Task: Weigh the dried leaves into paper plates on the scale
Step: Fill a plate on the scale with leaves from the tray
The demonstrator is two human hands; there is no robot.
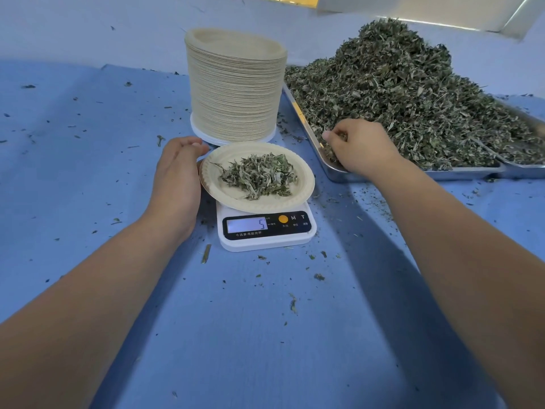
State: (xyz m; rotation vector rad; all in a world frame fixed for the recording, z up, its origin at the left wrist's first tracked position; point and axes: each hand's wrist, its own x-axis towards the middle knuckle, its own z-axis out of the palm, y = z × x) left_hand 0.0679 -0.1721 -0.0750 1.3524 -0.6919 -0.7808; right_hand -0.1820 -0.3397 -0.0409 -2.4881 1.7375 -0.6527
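Note:
A cream paper plate (236, 199) sits on a small white digital scale (265, 236) whose display reads 5. A small heap of dried leaves (259, 175) lies in the plate. My left hand (177, 178) rests at the plate's left rim, fingers curved along its edge. My right hand (356, 146) reaches into the near left corner of a steel tray (333, 171) and pinches some dried leaves from the big pile (392, 93).
A tall stack of paper plates (234, 93) stands just behind the scale. A second steel tray (528, 168) overlaps the first at the far right. Leaf crumbs are scattered over the blue table cover (265, 335). A pale wall runs behind.

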